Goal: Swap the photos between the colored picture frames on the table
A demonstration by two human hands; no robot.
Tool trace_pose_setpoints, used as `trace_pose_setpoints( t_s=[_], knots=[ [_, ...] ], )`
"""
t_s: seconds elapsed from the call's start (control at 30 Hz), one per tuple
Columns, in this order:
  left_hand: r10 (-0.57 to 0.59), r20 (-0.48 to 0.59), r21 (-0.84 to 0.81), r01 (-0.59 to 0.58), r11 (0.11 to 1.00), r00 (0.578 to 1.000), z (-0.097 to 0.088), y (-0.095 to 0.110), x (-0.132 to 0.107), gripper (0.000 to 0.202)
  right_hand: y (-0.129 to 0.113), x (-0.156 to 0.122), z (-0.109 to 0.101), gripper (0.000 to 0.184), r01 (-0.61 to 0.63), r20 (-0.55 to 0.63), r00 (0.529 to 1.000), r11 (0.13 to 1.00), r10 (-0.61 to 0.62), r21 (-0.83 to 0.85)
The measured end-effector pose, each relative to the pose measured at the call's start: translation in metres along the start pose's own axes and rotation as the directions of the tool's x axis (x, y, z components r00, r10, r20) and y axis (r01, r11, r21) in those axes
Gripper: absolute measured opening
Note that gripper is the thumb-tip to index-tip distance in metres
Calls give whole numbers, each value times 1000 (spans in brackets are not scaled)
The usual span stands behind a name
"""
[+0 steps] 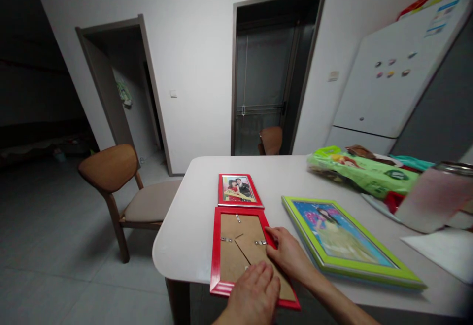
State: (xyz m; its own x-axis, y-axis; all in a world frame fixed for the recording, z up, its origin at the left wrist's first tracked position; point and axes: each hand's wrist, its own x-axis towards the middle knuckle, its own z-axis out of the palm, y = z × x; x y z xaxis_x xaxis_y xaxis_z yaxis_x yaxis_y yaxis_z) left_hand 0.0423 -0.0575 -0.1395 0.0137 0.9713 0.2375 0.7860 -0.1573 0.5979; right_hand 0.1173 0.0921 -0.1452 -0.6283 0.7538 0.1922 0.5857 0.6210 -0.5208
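A red picture frame [218,256] lies face down at the table's near edge, its brown backing board and small metal clips showing. My left hand [254,293] lies flat on the lower part of the backing, fingers together and stretched out. My right hand [288,253] rests on the frame's right side, fingertips at a metal clip on the backing. Beyond it lies a smaller red frame [239,190] face up with a photo. To the right lies a larger green frame [347,238] with a picture, also face up.
The white table [185,236] has a rounded near-left corner. Green snack bags [364,169] and a pink container [432,197] sit at the right, with white paper [443,251] near them. A wooden chair [121,192] stands left of the table. A white fridge [391,83] stands behind.
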Motion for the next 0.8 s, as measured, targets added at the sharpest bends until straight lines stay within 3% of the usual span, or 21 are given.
trace_pose_setpoints(
  t_s=[0.1, 0.13, 0.2, 0.27, 0.37, 0.53, 0.67, 0.8],
  knots=[
    [-78, -95, -69, 71, 995, 992, -18, -16, -2, 52, -3, 0, -2, 42, 80, -2, 997, 995, -80, -55],
    [-152, -176, -88, 139, 986, 973, -25, -25, -2, 53, -4, 0, -3, 41, 103, -1, 995, 992, -103, -69],
    [-308, -324, -125, 282, 951, 894, -37, -44, -2, 53, -5, 2, -3, 37, 142, 16, 990, 986, -141, -89],
    [-385, -378, -176, 343, 923, 842, -42, -60, -3, 53, -6, 5, -1, 31, 149, 36, 989, 983, -145, -109],
    [-420, -391, -261, 339, 904, 819, -40, -71, -4, 54, -4, 9, 3, 28, 134, 35, 991, 981, -130, -138],
    [-437, -411, -295, 337, 894, 800, -35, -69, -4, 53, -8, 9, 5, 28, 154, 25, 988, 975, -152, -159],
    [-419, -417, -257, 337, 906, 807, -35, -68, -4, 53, -37, 6, 14, 29, 221, -7, 975, 969, -223, -106],
    [-443, -428, -301, 338, 892, 788, -33, -69, -4, 50, -74, 11, 29, 26, 332, 124, 936, 943, -329, -7]
  ],
)
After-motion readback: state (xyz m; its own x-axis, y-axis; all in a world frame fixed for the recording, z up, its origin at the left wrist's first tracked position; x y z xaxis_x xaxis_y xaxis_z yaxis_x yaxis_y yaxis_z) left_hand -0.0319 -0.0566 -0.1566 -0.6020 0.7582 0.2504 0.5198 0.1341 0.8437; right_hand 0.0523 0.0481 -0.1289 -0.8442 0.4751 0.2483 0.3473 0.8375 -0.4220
